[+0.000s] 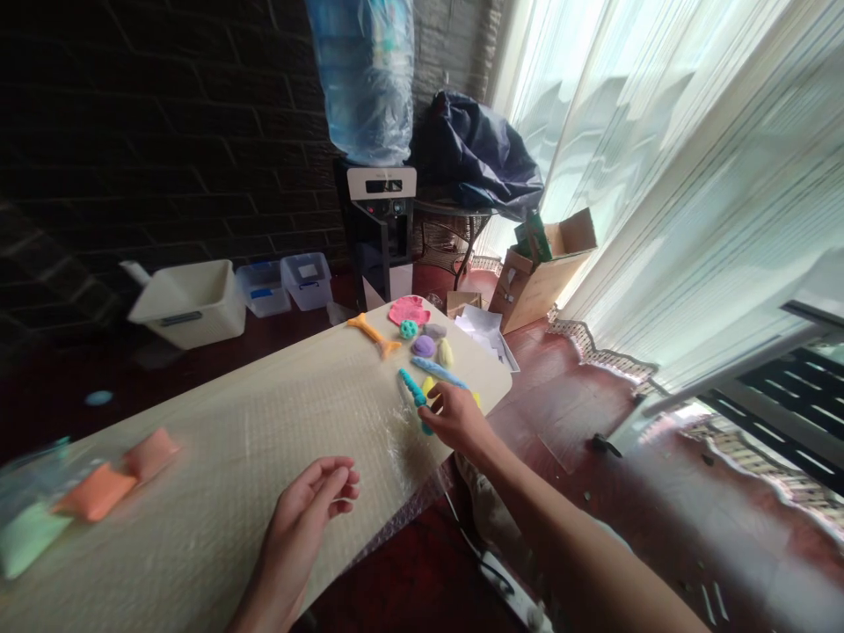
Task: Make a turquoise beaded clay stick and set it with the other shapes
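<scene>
My right hand (456,418) reaches to the far right end of the pale table (264,422). Its fingers are closed on a teal ridged clay tool (413,388), with a yellow piece (428,384) just beside them. My left hand (307,510) hovers over the table's near edge, fingers loosely curled apart, holding nothing. Beyond the right hand lie clay shapes: an orange bone-like piece (374,334), a pink shell (409,310), a teal ball (408,329), a purple lump (423,345), a yellow oval (446,352) and a blue stick (439,373).
Orange clay packs (98,489) and a green one (26,538) lie at the table's left end. Behind stand a water dispenser (381,230), plastic bins (191,303), a cardboard box (537,274) and a curtain (692,176). Clear film (396,440) covers the tabletop.
</scene>
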Demonstrator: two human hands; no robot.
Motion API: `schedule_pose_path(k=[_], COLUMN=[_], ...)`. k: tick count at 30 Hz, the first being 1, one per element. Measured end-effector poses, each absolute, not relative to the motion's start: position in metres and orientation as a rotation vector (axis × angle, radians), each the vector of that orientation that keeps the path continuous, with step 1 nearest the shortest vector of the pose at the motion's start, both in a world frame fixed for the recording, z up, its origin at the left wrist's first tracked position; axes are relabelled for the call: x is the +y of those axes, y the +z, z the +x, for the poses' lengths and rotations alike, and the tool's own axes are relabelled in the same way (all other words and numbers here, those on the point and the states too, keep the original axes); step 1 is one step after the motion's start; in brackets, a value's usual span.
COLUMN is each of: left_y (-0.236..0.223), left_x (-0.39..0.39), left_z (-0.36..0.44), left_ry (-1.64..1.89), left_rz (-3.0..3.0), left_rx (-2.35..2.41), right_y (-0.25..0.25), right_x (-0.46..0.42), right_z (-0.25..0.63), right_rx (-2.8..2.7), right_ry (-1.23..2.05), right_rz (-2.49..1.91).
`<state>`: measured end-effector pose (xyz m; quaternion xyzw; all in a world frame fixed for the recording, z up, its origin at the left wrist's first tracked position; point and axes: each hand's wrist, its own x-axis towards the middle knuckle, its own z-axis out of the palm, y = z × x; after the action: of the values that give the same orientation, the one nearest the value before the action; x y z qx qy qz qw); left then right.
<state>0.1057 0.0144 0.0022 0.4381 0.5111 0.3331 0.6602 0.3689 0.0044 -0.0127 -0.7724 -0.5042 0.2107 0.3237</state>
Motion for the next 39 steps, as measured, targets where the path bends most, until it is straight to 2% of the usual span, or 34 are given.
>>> schedule_pose_path(k=[6, 27, 35, 39], left_y=[-0.001, -0.013, -0.031, -0.032], left_x=[0.016, 0.016, 0.023, 0.028], left_z=[0.105, 0.105, 0.094, 0.080], left_ry=[0.730, 0.581, 0.885, 0.649], left_rz=[1.011, 1.282, 2.209, 2.394], left_rx=[1.151, 1.149, 1.316, 1.596], right_y=[-0.012, 0.003, 0.002, -0.017], right_x=[0.003, -0.001, -0.014, -0.016], right_z=[0.365, 0.364, 0.315, 0.281], right_rx=[-1.374, -1.566, -1.912, -2.150], right_ry=[0.563, 0.292, 0.197, 0.160], right_rz=[-2.032, -1.991, -1.705, -1.650])
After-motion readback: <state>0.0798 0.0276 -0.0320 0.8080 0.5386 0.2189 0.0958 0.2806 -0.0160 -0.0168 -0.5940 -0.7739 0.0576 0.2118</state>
